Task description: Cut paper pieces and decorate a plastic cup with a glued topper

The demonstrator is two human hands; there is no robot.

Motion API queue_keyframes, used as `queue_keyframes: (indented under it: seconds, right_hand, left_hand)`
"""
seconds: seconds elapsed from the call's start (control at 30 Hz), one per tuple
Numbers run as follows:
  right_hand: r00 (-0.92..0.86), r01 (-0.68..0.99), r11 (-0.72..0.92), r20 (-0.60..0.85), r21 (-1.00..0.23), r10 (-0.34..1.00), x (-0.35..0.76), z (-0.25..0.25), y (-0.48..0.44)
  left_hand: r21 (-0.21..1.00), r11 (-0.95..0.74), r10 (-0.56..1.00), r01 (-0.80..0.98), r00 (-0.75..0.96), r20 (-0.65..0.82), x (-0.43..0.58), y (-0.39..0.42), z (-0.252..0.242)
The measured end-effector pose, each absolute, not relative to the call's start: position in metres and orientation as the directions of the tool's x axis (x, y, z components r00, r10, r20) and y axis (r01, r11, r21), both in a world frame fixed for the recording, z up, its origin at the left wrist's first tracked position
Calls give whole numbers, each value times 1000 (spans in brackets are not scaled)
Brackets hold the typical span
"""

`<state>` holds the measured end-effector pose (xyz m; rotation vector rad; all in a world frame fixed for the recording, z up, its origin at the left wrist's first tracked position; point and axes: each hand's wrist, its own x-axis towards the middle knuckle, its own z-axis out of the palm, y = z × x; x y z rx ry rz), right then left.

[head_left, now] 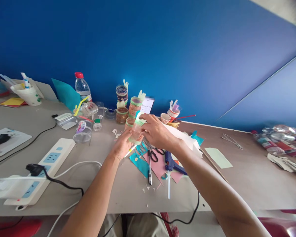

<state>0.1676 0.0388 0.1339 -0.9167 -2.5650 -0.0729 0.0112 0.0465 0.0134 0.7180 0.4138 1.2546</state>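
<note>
Clear plastic cup (137,129) held up, left of and beyond glue gun (169,162). Left hand (122,144): fingers grip its lower side; right hand (156,131): fingers at its top, pinch unclear. Probably light, slick, dentable; best held gently near base.

Scissors (157,156) and glue gun (171,161) near the right hand (158,132), passage right of the green paper (218,157)

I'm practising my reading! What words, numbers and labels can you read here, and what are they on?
"01:09" on the phone; the digits after it are blurred.
Round sticker on a clear plastic container: has letters, too blurred to read surely.
Red-capped bottle: its print is too small to read.
Far-right bottle: its print is too blurred to read.
</note>
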Motion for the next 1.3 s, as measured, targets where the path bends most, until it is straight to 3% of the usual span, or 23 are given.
queue_keyframes:
  seconds: [0.27,0.37,0.6,0.8,0.97,1.13,1.3]
  right_hand:
    - [-747,593,803,329,-65,578,169,138,42]
    - [-732,593,802,366,-75,575,168,138,43]
    - [-520,603,764,613,-230,595,175,129,34]
    - [-331,605,689,660,-400,674,178,110,18]
    - [-53,532,471,527,-704,848,168,94,15]
    - [117,388,329,400,-861,909,154,79,19]
    - [195,-13,206,200,-978,960,139,69,21]
  left_hand:
    - [696,151,959,-702,276,70,11,44,14]
    - [694,157,959,-703,276,63,11,44,15]
    - [678,157,967,-718,251,41,10,46,15]
    - [676,164,970,-719,243,23,10,45,20]
    - [661,149,967,-735,247,57,10,45,19]
    - [639,129,962,-758,251,103,10,45,18]
    - [629,127,964,-767,245,103,11,42,24]
